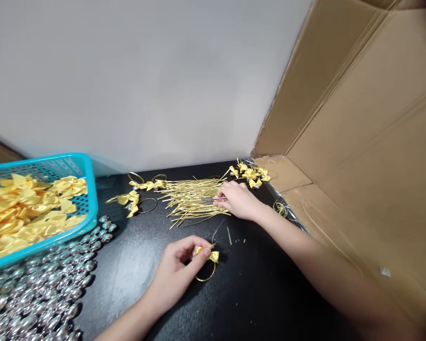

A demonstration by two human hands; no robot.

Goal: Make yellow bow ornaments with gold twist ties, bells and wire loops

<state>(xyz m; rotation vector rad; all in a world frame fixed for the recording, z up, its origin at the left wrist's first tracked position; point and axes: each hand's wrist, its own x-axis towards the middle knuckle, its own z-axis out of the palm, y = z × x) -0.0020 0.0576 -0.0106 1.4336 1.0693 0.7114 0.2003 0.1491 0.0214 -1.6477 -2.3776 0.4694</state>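
Observation:
My left hand [181,263] pinches a yellow satin bow [215,256] between thumb and fingertips, just above the black table. A gold cord loop [206,278] hangs below the bow, and a thin loose end sticks up from it. My right hand [239,200] is closed around the pinkish handles of small scissors [209,200]. Their grey blades point left and lie over a spread of cut gold cords [184,194]. Whether the blades touch the cords I cannot tell. Short cord scraps [229,236] lie between my hands.
A turquoise basket [93,189] full of yellow bows stands at left. Many silver beads [53,284] lie in front of it. Looped bows [131,201] and more bows [252,174] flank the cords. A grey wall and cardboard panel [369,118] bound the black table [262,293].

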